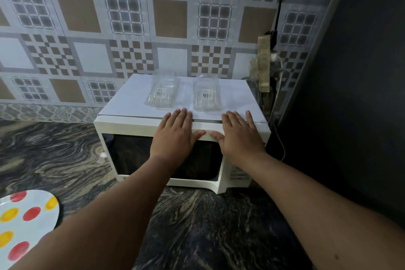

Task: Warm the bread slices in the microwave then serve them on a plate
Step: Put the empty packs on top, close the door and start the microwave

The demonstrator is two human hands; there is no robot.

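White microwave (pixel 182 120) w/ dark door window sat on bench (pixel 65 155), door facing the person, long axis left-right. Left hand (pixel 175 132) & right hand (pixel 237 132) lay flat, fingers straight, on its top front edge.

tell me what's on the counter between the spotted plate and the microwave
Nothing sits there in the head view: only bare marbled countertop between the spotted plate and the microwave. The left forearm passes above that stretch.
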